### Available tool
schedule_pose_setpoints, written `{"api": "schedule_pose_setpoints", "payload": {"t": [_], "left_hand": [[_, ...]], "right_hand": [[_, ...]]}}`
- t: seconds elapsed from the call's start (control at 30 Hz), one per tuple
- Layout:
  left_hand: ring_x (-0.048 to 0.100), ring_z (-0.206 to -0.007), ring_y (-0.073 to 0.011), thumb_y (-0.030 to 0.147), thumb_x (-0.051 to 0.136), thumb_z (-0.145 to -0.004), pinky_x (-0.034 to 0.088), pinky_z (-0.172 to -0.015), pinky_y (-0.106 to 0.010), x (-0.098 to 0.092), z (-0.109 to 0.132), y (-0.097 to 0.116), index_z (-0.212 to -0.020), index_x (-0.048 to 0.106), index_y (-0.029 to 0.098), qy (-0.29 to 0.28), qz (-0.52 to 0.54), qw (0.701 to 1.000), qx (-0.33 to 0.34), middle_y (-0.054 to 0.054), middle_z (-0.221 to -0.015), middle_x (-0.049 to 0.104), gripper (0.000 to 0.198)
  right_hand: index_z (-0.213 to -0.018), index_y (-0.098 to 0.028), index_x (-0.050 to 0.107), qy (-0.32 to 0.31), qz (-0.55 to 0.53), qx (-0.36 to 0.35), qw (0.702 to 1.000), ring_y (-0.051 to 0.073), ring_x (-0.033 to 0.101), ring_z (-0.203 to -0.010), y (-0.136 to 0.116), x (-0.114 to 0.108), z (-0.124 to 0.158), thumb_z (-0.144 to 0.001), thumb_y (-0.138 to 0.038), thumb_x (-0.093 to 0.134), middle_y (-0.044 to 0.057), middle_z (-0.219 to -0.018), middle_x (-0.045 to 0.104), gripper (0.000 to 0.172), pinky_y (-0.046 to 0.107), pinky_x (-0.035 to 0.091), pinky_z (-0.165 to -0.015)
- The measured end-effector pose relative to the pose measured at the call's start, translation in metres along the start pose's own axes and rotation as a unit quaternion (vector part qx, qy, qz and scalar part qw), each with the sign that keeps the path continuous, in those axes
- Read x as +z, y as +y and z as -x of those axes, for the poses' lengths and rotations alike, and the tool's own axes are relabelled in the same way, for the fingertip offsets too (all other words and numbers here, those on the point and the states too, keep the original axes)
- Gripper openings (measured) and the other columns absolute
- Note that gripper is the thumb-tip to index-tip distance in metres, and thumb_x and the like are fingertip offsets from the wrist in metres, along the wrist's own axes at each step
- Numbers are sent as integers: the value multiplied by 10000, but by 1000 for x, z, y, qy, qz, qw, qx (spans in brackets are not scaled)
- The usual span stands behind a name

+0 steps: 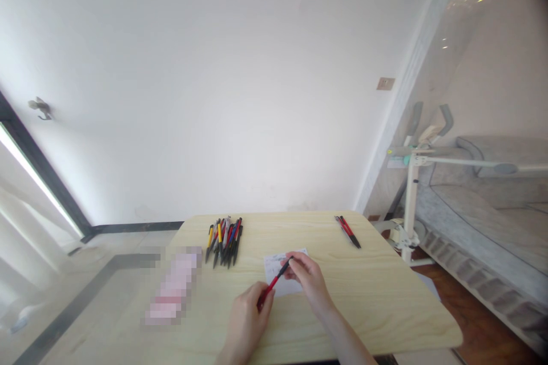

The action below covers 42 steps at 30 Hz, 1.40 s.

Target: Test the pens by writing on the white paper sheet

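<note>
A red and black pen (274, 284) is held at both ends over a small white paper (280, 267) on the light wooden table (377, 296). My left hand (246, 319) grips its lower red end. My right hand (306, 276) pinches its upper black tip, fingers resting on the paper. A bunch of several coloured pens (225, 239) lies to the left, further back. Two red and black pens (347, 231) lie apart at the back right.
A blurred pink object (173, 288) lies on the table's left side. The table's right edge drops off to a wooden floor. A white stand (411, 205) and a grey sofa (492, 205) stand to the right. A white wall rises behind.
</note>
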State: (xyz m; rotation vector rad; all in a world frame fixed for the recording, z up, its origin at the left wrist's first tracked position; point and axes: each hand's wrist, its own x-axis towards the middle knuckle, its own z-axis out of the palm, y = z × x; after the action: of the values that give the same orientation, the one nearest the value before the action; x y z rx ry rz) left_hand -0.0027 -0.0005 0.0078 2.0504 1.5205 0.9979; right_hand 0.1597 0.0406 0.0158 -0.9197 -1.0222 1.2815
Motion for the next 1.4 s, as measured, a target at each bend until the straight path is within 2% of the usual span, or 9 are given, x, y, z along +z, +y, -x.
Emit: {"api": "schedule_pose_setpoints", "payload": {"t": [0.13,0.33,0.57,0.73,1.13,1.4], "left_hand": [[545,-575,-144,336,421,-860,409,-554,-224,1,0,-1,-780,576,200,-3,-9,1000,1,-10,-647,612,221],[548,-576,-144,323,434,-854,400,-547,-222,2,0,-3,-778,580,205,-4,-14,1000,10,-11,-659,619,202],[550,-582,-142,312,438,-853,399,-551,-218,2,-1,-5,-773,584,208,-8,-29,999,16,-9,-666,618,196],[561,-593,-148,301,448,-850,400,-551,-217,2,-1,-5,-798,604,219,-2,-60,998,35,-15,-680,620,184],[585,-652,-167,283,450,-854,427,-575,-231,1,-3,-6,-799,613,226,2,-98,993,60,-25,-693,617,180],[597,-682,-171,260,452,-853,455,-601,-246,3,-4,-9,-831,633,222,-3,-86,993,80,-36,-719,636,187]], "right_hand": [[-779,-135,648,4,49,4,999,132,560,-557,-7,-8,-3,-664,-372,689,18,-603,621,267,250,443,-558],[-765,-138,659,-24,77,24,996,127,552,-533,-19,-12,-2,-651,-364,695,10,-561,618,257,244,426,-542],[-786,-138,657,-70,85,47,993,151,591,-562,-22,-19,-2,-636,-379,701,28,-590,647,287,276,457,-581],[-776,-136,663,-86,146,46,984,173,612,-582,-28,-23,-1,-631,-413,688,36,-607,656,314,297,472,-593],[-771,-128,628,-121,182,61,974,157,611,-586,-18,-34,-1,-687,-298,643,22,-620,642,190,274,469,-582],[-681,-137,608,-134,240,49,960,145,594,-583,-25,-33,1,-734,-317,587,15,-607,615,189,247,455,-569]]}}
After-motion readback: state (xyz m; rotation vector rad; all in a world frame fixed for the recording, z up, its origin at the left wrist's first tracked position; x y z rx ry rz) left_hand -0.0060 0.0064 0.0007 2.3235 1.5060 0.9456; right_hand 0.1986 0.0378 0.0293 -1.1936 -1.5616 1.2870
